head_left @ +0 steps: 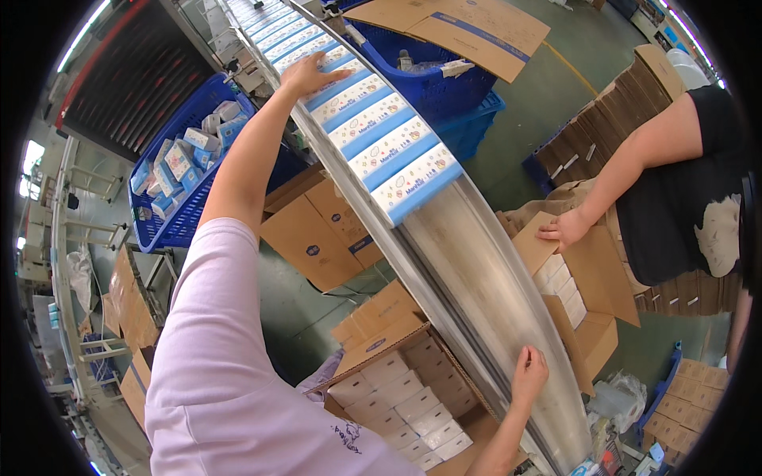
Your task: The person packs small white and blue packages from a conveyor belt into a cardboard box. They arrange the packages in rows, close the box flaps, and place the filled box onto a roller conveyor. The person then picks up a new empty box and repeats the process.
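Note:
A row of white-and-blue tissue packs (414, 176) lies side by side along a metal conveyor (468, 262). Across the row, partway up, my left hand (311, 76) rests with its arm stretched out, thumb and fingers spread over the packs. Lower down, my right hand (530, 374) hovers over the bare near part of the conveyor. Its fingers are curled in, and nothing shows in them. Left of that hand, against the conveyor's side, stands an open carton (361, 357) holding several layers of white packs.
A blue basket (151, 226) with loose packs stands left of the conveyor. On the right, a co-worker's hand (565, 230) touches a flap of another carton (603, 333) containing white packs. Flattened cardboard (611, 119) is stacked behind. A blue crate (452, 83) sits beyond the conveyor.

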A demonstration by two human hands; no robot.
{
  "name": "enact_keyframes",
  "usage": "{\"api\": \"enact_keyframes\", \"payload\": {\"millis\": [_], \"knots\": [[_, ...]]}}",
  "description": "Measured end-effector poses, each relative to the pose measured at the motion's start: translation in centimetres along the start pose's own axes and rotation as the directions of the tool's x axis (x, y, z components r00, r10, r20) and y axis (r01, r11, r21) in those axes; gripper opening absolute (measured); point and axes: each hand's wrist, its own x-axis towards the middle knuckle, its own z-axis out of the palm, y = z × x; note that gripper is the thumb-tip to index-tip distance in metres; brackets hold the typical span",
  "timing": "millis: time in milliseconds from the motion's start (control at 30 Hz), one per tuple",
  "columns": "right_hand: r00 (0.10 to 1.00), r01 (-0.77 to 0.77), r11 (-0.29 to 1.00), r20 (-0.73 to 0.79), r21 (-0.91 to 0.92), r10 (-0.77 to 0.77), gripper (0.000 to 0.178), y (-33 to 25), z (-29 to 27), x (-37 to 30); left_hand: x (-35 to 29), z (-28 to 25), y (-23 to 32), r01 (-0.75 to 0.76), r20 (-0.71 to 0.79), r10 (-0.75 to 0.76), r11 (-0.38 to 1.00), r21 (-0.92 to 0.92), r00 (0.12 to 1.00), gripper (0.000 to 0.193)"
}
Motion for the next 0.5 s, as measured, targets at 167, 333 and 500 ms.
{"api": "enact_keyframes", "payload": {"millis": [167, 333, 500], "knots": [[0.996, 0.003, 0.990, 0.083, 0.142, -0.015, 0.023, -1.3, 0.4, 0.4, -3.2, 0.1, 6.8, -0.111, 0.563, 0.142, 0.990, -0.090, 0.814, 0.077], [0.960, -0.268, 0.857, 0.050, 0.440, 0.275, 0.058, -1.7, -0.7, -0.4, -18.2, -1.6, 19.6, -0.214, 0.698, 0.478, 0.874, -0.436, 0.534, 0.102], [0.894, -0.360, 0.842, -0.109, 0.400, 0.434, 0.070, 1.5, -1.6, -2.5, -25.5, -0.4, 24.3, -0.037, 0.680, 0.438, 0.854, -0.519, 0.588, 0.096]]}}
